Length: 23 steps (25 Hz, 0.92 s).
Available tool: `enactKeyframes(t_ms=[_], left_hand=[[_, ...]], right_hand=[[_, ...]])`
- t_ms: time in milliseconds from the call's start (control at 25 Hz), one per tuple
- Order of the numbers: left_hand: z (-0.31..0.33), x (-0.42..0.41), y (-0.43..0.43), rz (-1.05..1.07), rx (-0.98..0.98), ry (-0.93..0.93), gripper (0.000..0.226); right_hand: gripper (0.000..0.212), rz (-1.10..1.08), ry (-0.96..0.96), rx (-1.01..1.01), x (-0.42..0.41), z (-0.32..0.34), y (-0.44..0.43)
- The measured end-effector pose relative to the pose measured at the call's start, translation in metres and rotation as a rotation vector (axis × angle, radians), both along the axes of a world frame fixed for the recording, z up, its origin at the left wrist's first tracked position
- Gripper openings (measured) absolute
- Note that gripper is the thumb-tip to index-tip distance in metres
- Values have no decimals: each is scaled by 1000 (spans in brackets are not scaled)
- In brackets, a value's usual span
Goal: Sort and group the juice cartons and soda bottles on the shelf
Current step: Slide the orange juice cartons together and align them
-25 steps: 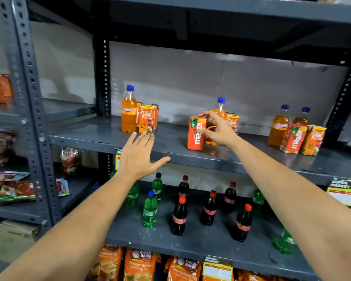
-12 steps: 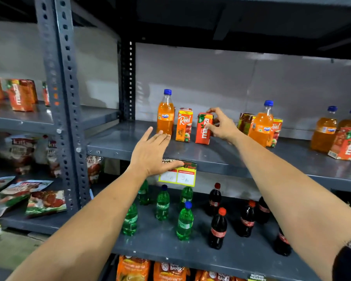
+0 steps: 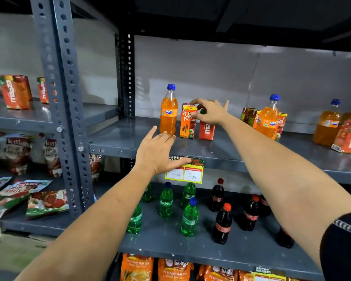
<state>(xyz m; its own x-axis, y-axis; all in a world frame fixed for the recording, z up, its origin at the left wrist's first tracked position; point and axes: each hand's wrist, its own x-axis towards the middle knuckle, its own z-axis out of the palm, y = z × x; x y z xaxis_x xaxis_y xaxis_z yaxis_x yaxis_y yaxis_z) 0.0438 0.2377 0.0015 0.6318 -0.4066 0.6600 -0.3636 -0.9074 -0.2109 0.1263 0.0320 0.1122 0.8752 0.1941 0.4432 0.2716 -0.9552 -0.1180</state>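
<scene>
On the grey middle shelf point(image 3: 130, 136) a Fanta bottle point(image 3: 168, 116), an orange Real apple carton point(image 3: 185, 126) and a red Maaza carton point(image 3: 207, 131) stand side by side. My right hand point(image 3: 211, 113) covers the Maaza carton's top, with index finger and thumb pinching the Real carton's upper right corner. My left hand point(image 3: 156, 153) hovers open and flat at the shelf's front edge, just below the Fanta bottle. Further right stand another Fanta bottle point(image 3: 267, 120) among cartons point(image 3: 248, 116), then two more orange bottles point(image 3: 326, 124) and a Maaza carton point(image 3: 349, 138).
Green Sprite bottles point(image 3: 188, 220) and dark cola bottles point(image 3: 223, 226) are scattered on the shelf below. A price tag point(image 3: 190, 175) hangs from the shelf edge. A perforated steel post point(image 3: 63, 98) divides off a left bay with Maaza cartons point(image 3: 15, 92) and snack packets point(image 3: 47, 201).
My right hand carried the Maaza carton left from the middle group and set it beside the Real carton, then slid up over both tops. My view panned left. The left hand stayed open.
</scene>
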Motion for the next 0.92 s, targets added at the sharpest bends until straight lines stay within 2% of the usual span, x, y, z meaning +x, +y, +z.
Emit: enactKeyframes(t_ms=[320,520,720,920], left_hand=[[5,-9,-2,64,59,61,112],[-8,-21,-18,81,25,19,98],[-23,-41,-86,42,-10,-154,70],[-19,-45,-195,-65,-73,-165,65]], right_hand=[[38,81,-102,78,-39,3,-10],[35,190,-99,213,-75,-9,-52],[33,325,-9,412,-113,-14,-128],[35,185,-6,277,-136,-5,-225]])
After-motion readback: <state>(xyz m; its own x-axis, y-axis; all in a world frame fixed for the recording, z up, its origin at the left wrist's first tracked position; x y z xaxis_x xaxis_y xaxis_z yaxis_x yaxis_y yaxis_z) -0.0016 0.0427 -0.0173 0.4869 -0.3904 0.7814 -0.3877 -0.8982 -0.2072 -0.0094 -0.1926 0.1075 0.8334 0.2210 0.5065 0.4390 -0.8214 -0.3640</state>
